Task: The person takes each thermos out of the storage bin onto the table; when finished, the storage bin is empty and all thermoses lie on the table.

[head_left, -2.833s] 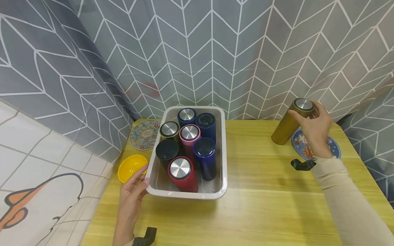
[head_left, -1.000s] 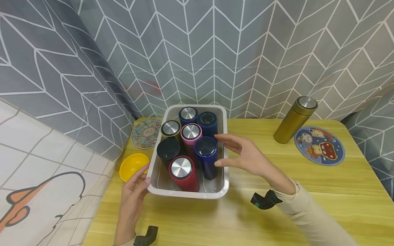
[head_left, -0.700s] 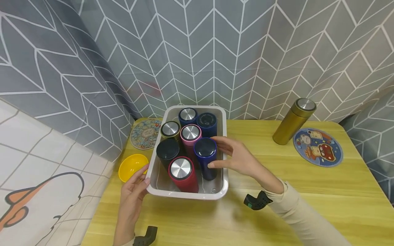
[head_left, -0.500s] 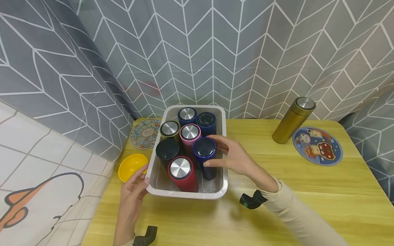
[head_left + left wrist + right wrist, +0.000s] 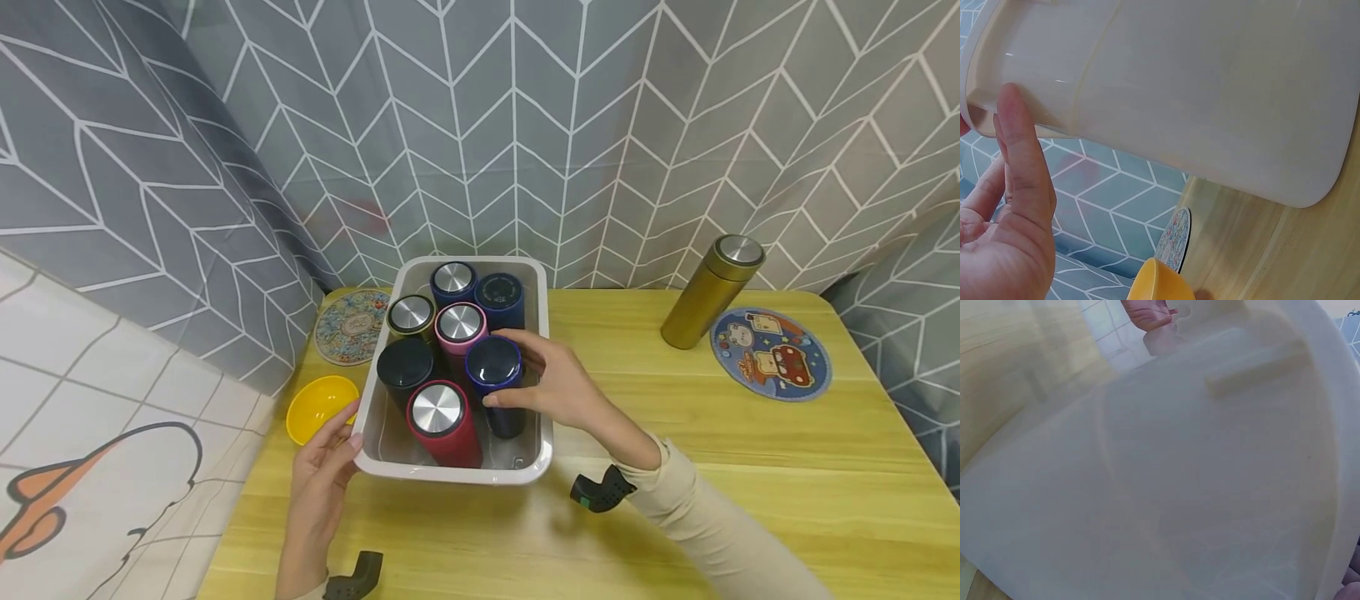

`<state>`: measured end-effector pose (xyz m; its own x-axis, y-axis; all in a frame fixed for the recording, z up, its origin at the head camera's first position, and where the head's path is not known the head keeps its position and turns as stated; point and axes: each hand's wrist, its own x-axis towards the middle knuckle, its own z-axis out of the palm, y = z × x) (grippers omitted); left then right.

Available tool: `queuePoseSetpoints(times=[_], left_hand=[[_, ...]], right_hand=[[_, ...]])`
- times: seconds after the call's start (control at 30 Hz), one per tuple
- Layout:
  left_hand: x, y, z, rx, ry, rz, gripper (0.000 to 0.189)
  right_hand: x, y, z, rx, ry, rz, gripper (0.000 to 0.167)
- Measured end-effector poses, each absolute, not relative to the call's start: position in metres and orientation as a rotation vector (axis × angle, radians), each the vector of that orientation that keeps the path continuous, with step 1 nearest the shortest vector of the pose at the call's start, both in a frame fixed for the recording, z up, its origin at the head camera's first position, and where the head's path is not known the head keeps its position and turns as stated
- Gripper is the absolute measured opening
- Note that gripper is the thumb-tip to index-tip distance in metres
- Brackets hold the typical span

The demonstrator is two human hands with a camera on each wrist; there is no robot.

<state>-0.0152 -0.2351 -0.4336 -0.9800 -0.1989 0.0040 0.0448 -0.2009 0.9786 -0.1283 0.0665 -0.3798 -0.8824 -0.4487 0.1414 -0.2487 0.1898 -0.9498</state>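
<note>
A white plastic tub [image 5: 457,476] holds several thermos bottles standing upright. My left hand [image 5: 324,467] grips the tub's left rim, thumb over the edge; in the left wrist view a finger [image 5: 1019,125] lies along its outer wall. Inside the tub, at its right side, my right hand [image 5: 558,382] holds a blue thermos [image 5: 494,362] with a dark lid, thumb in front and fingers behind. Close to it stand a pink thermos [image 5: 461,323] and a red thermos [image 5: 444,421]. In the right wrist view the tub wall [image 5: 1210,475] hides most of that hand.
A gold thermos [image 5: 710,296] stands at the back right beside a round blue mat [image 5: 771,354]. Left of the tub are a yellow bowl [image 5: 318,407] and a patterned round mat [image 5: 348,327]. A grey curtain [image 5: 510,150] hangs behind the wooden table [image 5: 660,467].
My right hand has let go of the gold thermos at the back right, moved left to the tub, and closed around the blue thermos. My left hand has stayed on the rim.
</note>
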Motion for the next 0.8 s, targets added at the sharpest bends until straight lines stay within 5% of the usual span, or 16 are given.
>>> queuePoseSetpoints(times=[0.8], left_hand=[[-0.014, -0.236, -0.437, 0.157, -1.861, -2.329, 0.042]], right_hand=[[-0.114, 0.069, -0.377, -0.638, 2.393, -1.825, 0.077]])
